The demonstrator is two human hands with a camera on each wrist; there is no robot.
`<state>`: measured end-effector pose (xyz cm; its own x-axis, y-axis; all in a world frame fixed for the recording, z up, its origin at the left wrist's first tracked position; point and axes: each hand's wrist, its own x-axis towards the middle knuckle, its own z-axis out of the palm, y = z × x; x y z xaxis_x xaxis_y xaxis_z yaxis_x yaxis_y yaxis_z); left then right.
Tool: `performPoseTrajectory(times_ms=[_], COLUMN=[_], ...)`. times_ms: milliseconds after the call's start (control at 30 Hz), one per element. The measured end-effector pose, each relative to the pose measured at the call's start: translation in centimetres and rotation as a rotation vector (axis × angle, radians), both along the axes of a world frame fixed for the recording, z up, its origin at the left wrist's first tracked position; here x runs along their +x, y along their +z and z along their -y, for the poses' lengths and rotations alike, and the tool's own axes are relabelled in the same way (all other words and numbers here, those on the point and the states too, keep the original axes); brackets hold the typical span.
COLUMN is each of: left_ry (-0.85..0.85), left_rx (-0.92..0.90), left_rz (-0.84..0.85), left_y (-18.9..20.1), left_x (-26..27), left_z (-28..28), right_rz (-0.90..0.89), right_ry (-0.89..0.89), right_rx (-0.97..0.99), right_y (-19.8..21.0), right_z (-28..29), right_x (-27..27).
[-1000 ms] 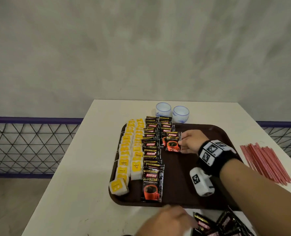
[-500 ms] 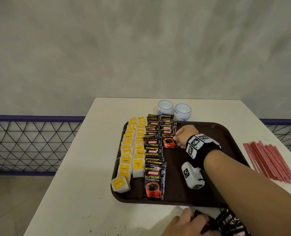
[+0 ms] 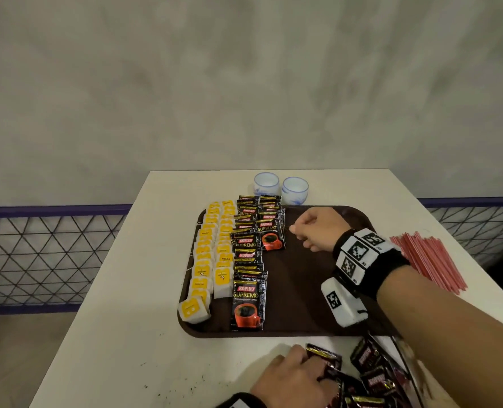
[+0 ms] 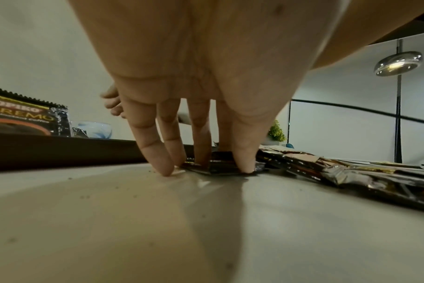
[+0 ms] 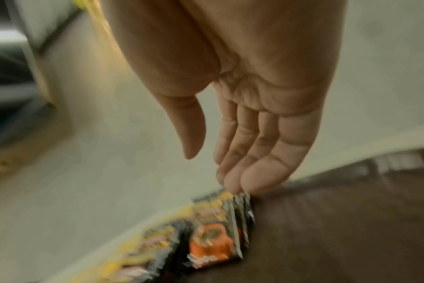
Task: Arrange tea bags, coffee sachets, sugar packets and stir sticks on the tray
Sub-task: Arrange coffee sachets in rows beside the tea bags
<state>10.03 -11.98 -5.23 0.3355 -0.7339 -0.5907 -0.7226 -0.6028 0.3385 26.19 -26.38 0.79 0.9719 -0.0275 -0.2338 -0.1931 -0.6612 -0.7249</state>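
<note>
My right hand (image 3: 315, 229) relaxed, empty beside the sachet row (image 3: 269, 228); left hand (image 3: 291, 378) pinching the next sachet (image 4: 220, 167) for feeding

**Dim, soft light; right wrist view smeared**

Lighting is muted and even. The left hand (image 4: 194, 63) throws a soft shadow on the glossy white table (image 4: 109, 220). The head view bows at its edges. The right wrist view is motion-blurred throughout.
</note>
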Motion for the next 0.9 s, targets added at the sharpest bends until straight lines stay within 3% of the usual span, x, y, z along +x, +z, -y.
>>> performPoseTrajectory(times_ms=[33, 67, 167, 267, 367, 567, 633, 900], left_ry=[0.121, 0.203, 0.253, 0.42, 0.492, 0.639, 0.689, 0.844], left_rx=[0.05, -0.071, -0.285, -0.384, -0.37, -0.369, -0.35, -0.401], left_rz=[-0.035, 0.13, 0.281, 0.286, 0.279, 0.246, 0.212, 0.061], left_y=[-0.9, -2.5, -0.9, -0.1, 0.2, 0.0, -0.2, 0.9], left_x=[-0.7, -1.4, -1.8, -2.0, -2.6, -2.5, -2.4, -2.9], left_z=[0.1, 0.7, 1.9, 2.2, 2.4, 2.5, 2.8, 2.4], right_rz=[0.021, 0.043, 0.062, -0.156, -0.318, -0.374, -0.342, -0.257], right_ry=[0.048, 0.102, 0.263, 0.331, 0.348, 0.371, 0.284, 0.123], right_rx=[-0.012, -0.045, -0.263, -0.424, -0.527, -0.505, -0.492, -0.312], right_y=[0.9, 1.6, 3.0, 2.9, 1.4, -4.7, -6.1, -4.4], right_z=[0.7, 1.5, 4.4, 6.8, 7.4, 8.6, 8.4, 8.3], right_x=[-1.6, -3.7, -11.1, -19.1, -24.2, -27.4, -27.8, -27.3])
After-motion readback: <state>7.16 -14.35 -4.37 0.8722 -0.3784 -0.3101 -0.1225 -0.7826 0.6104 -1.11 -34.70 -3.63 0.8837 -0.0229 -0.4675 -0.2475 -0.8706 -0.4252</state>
